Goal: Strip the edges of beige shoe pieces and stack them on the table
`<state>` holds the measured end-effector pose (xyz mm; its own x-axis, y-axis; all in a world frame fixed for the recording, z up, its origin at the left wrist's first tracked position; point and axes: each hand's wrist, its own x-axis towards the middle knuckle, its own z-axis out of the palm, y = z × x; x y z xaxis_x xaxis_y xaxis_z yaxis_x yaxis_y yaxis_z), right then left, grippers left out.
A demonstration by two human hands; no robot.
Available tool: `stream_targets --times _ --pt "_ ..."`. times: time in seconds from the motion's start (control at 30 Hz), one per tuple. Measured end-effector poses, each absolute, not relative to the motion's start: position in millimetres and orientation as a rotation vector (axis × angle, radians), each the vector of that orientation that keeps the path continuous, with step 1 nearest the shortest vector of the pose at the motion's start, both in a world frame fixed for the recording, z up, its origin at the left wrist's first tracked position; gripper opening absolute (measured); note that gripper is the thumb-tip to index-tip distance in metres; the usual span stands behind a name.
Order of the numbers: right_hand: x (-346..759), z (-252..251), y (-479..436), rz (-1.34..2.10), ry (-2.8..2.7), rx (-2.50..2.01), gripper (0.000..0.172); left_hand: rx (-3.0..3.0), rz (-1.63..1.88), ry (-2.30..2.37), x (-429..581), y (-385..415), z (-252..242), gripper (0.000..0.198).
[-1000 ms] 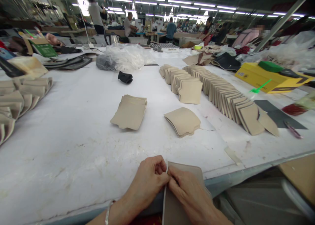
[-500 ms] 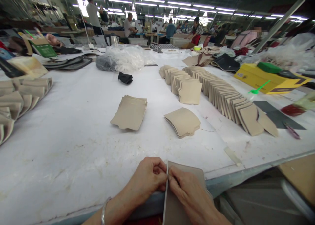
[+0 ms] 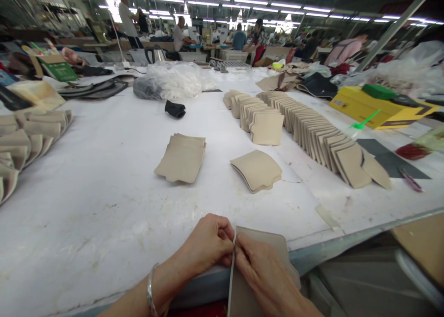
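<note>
At the table's front edge, a flat beige panel (image 3: 267, 235) with a pale edge is held upright between my hands. My right hand (image 3: 263, 270) lies over its face, thumb and fingers pinching the left edge. My left hand (image 3: 210, 243), a silver bangle on its wrist, is closed with its fingertips pressed at that same edge from the left. Whether it also pinches something small there is hidden. Beyond my hands lie two small stacks of similar beige panels, a left stack (image 3: 182, 159) and a right stack (image 3: 258, 169).
Long overlapping rows of beige panels (image 3: 308, 132) run along the right, with another group (image 3: 27, 136) at far left. A black rolled item (image 3: 175, 109), a clear plastic bag (image 3: 173, 81), a yellow box (image 3: 378, 106) and a small purple-handled tool (image 3: 411, 180) lie on the white table (image 3: 86, 215). People work behind.
My left hand has shifted slightly up, its forearm a little further left. Both hands stay at the panel's edge. The head view has moved slightly.
</note>
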<state>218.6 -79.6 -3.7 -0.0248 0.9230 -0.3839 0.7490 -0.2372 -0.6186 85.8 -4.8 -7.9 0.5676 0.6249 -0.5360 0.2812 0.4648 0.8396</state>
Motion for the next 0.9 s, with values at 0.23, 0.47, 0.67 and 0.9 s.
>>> stream_targets --times 0.23,0.47,0.67,0.9 --pt "214.3 0.5 -77.3 1.113 -1.766 -2.087 0.023 1.09 0.291 1.018 88.9 -8.5 -18.7 0.02" --pt "216.6 -2.8 -78.4 1.101 -1.735 -2.03 0.023 1.053 0.287 0.991 86.9 -5.8 -17.6 0.021" --pt "222.1 -0.2 -77.9 1.164 -1.68 -1.925 0.025 1.013 0.294 0.971 86.5 -5.1 -13.4 0.018" --pt "228.5 -2.8 -79.6 1.178 -1.678 -1.862 0.025 1.038 0.278 0.868 79.0 -6.1 -12.6 0.016"
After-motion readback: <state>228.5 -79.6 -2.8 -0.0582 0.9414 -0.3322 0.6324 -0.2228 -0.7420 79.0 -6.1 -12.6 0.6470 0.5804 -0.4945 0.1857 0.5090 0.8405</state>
